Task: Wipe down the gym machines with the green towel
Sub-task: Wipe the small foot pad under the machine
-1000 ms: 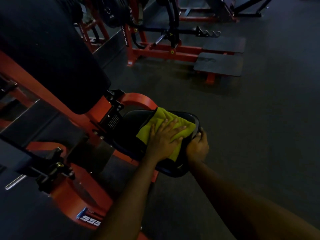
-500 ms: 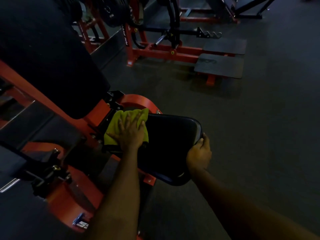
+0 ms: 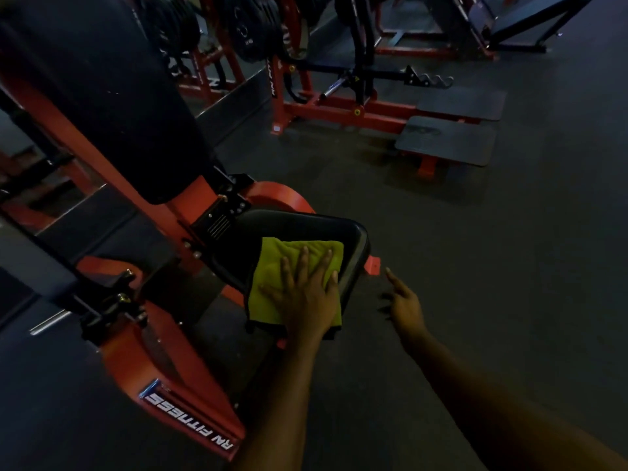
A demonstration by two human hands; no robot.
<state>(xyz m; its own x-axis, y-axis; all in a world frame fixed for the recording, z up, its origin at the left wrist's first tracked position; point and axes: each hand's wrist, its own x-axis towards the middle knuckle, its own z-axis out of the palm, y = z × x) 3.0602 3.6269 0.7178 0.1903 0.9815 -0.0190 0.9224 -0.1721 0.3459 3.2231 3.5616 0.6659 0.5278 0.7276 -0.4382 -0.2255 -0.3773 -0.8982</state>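
A green towel [image 3: 272,280] lies spread on the near part of the black seat pad [image 3: 292,229] of an orange-framed gym machine [image 3: 176,396]. My left hand [image 3: 307,297] presses flat on the towel with fingers spread, covering its right half. My right hand [image 3: 402,304] hovers off the seat's right edge above the floor, fingers loosely apart, holding nothing. The tall black back pad [image 3: 112,107] rises at the upper left.
Another red machine [image 3: 339,110] with black foot plates [image 3: 445,141] stands ahead. Weight plates [image 3: 251,25] hang at the back. A dark bench frame [image 3: 523,25] is at the top right. Dark rubber floor [image 3: 509,266] spreads to the right.
My left hand slid the towel from the seat's far left end back to its near right part. My right hand let go of the seat edge and moved away to the right.
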